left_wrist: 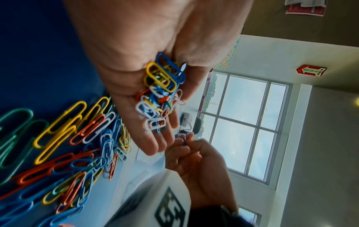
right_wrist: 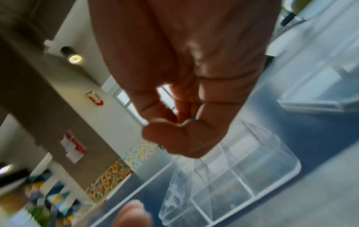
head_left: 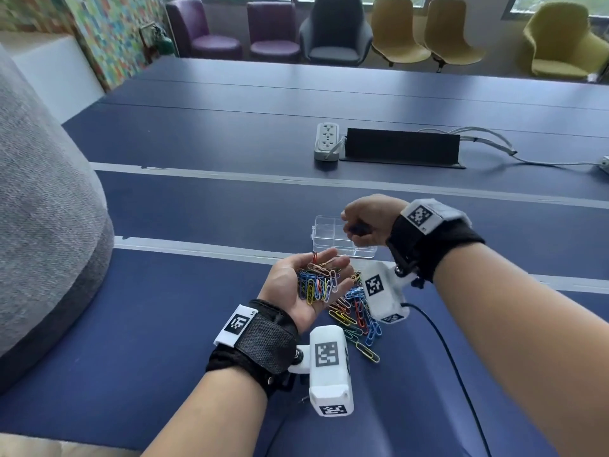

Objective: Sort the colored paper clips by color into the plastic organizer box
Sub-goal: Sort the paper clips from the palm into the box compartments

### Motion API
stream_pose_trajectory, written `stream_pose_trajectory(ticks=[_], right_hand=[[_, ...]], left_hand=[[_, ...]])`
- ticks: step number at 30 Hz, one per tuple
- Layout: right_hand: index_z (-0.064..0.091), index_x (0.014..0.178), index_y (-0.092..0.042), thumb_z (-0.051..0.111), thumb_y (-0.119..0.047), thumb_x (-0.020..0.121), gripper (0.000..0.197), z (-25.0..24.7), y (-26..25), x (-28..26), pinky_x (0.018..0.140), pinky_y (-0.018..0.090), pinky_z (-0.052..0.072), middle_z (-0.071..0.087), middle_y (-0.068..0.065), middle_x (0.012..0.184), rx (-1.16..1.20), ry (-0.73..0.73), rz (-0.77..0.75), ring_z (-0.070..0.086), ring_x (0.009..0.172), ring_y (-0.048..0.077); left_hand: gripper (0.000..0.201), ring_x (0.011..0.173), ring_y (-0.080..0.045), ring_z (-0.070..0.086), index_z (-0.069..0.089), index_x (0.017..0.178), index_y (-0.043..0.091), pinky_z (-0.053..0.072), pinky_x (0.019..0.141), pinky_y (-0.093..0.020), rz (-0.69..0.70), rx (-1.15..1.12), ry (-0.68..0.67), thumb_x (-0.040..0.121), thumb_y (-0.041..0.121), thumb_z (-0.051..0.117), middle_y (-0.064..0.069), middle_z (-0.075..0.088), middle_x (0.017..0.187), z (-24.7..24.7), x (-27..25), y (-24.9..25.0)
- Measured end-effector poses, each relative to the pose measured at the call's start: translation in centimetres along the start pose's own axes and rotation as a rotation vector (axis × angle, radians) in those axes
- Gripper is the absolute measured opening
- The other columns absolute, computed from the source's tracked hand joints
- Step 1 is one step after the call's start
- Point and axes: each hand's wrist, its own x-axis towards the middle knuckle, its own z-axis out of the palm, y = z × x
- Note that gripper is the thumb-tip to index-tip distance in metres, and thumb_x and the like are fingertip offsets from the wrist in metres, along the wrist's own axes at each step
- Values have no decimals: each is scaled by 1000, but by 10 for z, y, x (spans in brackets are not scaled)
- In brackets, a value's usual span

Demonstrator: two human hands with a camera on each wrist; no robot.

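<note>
A heap of clips (head_left: 316, 278) lies in the cupped, palm-up left hand (head_left: 303, 285), its fingers (left_wrist: 155, 142) loosely together. More clips form a pile (head_left: 357, 319) on the table (head_left: 164, 324) just below it. The clear box (head_left: 333, 235) sits just beyond, lid open, near a pale seam. The right hand (head_left: 369, 221) hovers over the box, fingers (right_wrist: 174, 135) curled, pinching a blue clip (left_wrist: 184, 142). A power strip (head_left: 327, 140) lies well apart, with bare table between.
</note>
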Motion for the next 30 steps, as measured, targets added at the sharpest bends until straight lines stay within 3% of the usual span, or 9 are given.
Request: stream_pose_trajectory(ticks=[2,5,8,11,14,18,23,26,30], right_hand=[[57,71,-3,53,5,86,17,7,-5,9,46,22,54,53,11,64,-120,30,-86,51,53,16],[70,73,-10,58,5,82,21,16,-9,14,72,28,58,64,6,69,-412,47,-166,61,62,16],[75,90,-18,59,2,79,28,27,-11,13,71,21,54,67,-3,71,-706,92,-268,64,71,13],[75,95,-20,57,0,79,32,35,-9,14,75,21,52,73,1,92,-811,162,-328,67,85,16],[76,93,-20,52,0,78,34,37,-9,14,78,25,55,73,4,94,-800,191,-349,68,84,19],[74,95,-19,47,2,77,39,33,-8,15,78,29,57,69,3,79,-734,185,-353,67,76,19],[72,92,-13,55,5,81,27,22,-7,9,78,37,59,73,12,86,-610,121,-348,71,77,23],[73,94,-14,56,2,82,26,12,-2,-4,66,25,58,71,5,74,-655,132,-405,66,61,13],[75,94,-15,64,-7,83,18,5,8,-31,49,-1,37,54,-23,62,-783,51,-607,52,45,-16]], left_hand=[[35,81,-33,65,63,97,-2,57,68,-43,0,-6,1,96,18,35,-18,68,86,-2,0,1],[35,83,-33,64,63,97,-2,57,69,-43,1,-16,-2,96,18,35,-18,68,87,-5,1,3],[35,85,-33,63,63,97,-2,57,70,-43,0,-24,-10,95,17,34,-18,66,91,-7,2,3],[35,86,-33,62,64,94,-2,57,71,-42,-4,-29,-24,95,18,35,-19,66,92,-6,1,2],[33,84,-33,62,63,92,-2,57,69,-42,-8,-35,-30,94,17,36,-19,66,88,-5,2,2],[32,89,-34,61,62,95,-2,57,70,-44,-12,-46,-36,94,17,36,-21,65,94,-7,4,2],[33,87,-34,63,63,97,-2,56,73,-45,-5,-29,-8,94,17,37,-20,65,93,-9,5,2],[33,85,-33,63,62,97,-3,56,72,-44,-2,-37,9,95,18,36,-20,64,91,-8,6,2],[32,80,-32,67,62,96,-3,56,71,-42,10,-39,22,95,17,37,-21,65,91,-7,6,0]])
